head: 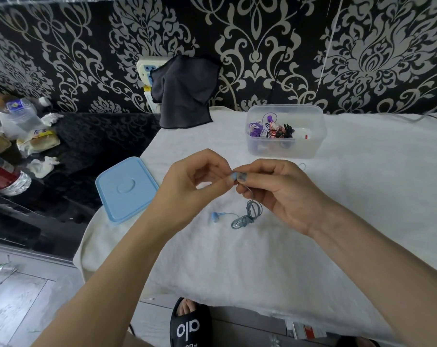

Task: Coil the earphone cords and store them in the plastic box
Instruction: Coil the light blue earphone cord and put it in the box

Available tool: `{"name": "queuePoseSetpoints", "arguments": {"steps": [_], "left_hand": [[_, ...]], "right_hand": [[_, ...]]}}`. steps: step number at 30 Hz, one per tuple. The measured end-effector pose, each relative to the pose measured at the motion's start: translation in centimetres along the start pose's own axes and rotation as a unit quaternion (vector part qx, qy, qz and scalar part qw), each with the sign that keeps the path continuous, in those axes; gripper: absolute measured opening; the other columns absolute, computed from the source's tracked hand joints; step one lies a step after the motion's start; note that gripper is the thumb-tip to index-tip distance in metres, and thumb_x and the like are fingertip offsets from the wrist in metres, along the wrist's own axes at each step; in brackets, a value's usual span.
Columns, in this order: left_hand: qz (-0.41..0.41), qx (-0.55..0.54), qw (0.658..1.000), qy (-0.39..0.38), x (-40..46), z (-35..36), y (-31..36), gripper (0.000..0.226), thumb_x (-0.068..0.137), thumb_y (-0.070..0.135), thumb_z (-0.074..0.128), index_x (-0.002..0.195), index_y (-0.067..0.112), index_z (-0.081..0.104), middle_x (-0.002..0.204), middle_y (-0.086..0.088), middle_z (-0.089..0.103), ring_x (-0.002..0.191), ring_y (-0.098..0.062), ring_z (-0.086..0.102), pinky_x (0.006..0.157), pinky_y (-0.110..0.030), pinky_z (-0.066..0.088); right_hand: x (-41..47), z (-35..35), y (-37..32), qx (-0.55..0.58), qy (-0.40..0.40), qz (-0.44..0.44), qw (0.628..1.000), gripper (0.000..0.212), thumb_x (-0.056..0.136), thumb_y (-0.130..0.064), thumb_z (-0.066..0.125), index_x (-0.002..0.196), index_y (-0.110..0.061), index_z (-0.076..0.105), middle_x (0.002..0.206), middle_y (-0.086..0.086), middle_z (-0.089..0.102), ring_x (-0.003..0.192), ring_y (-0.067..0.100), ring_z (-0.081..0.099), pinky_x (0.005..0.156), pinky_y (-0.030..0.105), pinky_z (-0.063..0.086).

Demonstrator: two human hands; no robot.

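My left hand (192, 181) and my right hand (277, 194) meet above the white towel, both pinching one end of a blue earphone cord (247, 214). The rest of the cord hangs from my right hand in a loose tangle of loops. One blue earbud (215, 216) lies on the towel to the left of the tangle. Behind the hands stands a clear plastic box (285, 149), lid off, holding purple, red-and-white and black coiled earphones (272, 128). Its blue lid (126, 189) lies flat at the towel's left edge.
A white towel (337, 221) covers the table. A dark cloth (184, 93) hangs over a wall socket behind it. Bottles, bread and crumpled tissue (22, 136) crowd a dark surface at left. A black slipper (189, 324) shows below the table's front edge.
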State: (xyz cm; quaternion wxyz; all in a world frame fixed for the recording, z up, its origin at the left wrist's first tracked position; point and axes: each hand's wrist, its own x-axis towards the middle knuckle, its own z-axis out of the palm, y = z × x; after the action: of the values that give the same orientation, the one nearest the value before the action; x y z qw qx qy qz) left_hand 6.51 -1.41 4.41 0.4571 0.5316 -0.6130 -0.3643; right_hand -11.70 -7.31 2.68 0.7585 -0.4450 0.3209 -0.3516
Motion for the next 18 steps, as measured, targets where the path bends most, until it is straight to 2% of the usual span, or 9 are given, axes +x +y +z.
{"name": "queuePoseSetpoints", "arguments": {"steps": [2,7,10,13,18], "left_hand": [[0.051,0.072,0.996,0.010,-0.16,-0.01,-0.07,0.010,0.090,0.004,0.074,0.090,0.013,0.069,0.087,0.001,0.071,0.084,-0.016,0.069,0.084,-0.028,0.056],[0.075,0.124,0.989,0.028,-0.29,0.14,-0.16,0.008,0.090,0.007,0.075,0.091,0.014,0.072,0.087,0.005,0.073,0.087,-0.017,0.071,0.085,-0.031,0.058],[0.128,0.163,0.977,0.054,-0.12,0.32,-0.46,0.005,0.089,0.007,0.077,0.091,0.011,0.073,0.086,0.003,0.072,0.084,-0.018,0.070,0.081,-0.034,0.058],[0.180,0.198,0.961,0.063,0.06,0.50,-0.62,0.003,0.089,0.005,0.076,0.090,0.007,0.073,0.086,-0.002,0.071,0.081,-0.017,0.068,0.077,-0.029,0.055],[0.209,0.221,0.951,0.057,0.09,0.58,-0.61,0.005,0.089,0.000,0.076,0.092,0.002,0.072,0.090,-0.005,0.070,0.083,-0.019,0.067,0.078,-0.025,0.054]], "right_hand": [[-0.02,0.08,-0.03,0.006,0.001,0.003,1.000,0.011,0.089,0.007,0.061,0.093,0.004,0.071,0.073,0.006,0.071,0.066,0.014,0.067,0.062,0.020,0.052],[-0.14,0.02,-0.20,0.003,0.003,0.005,1.000,0.011,0.088,0.007,0.062,0.092,0.003,0.072,0.075,0.008,0.072,0.066,0.014,0.067,0.063,0.020,0.052],[-0.14,-0.12,-0.29,0.022,0.001,0.018,1.000,0.012,0.090,0.006,0.061,0.094,0.003,0.071,0.076,0.007,0.072,0.067,0.013,0.067,0.063,0.019,0.053],[-0.17,-0.21,-0.38,0.051,-0.001,0.037,0.998,0.014,0.091,0.005,0.060,0.100,0.006,0.070,0.079,0.008,0.071,0.066,0.012,0.067,0.062,0.018,0.053],[-0.39,-0.26,-0.30,0.090,-0.006,0.063,0.994,0.015,0.092,0.005,0.058,0.103,0.008,0.068,0.083,0.011,0.070,0.065,0.011,0.066,0.060,0.018,0.052]]}}
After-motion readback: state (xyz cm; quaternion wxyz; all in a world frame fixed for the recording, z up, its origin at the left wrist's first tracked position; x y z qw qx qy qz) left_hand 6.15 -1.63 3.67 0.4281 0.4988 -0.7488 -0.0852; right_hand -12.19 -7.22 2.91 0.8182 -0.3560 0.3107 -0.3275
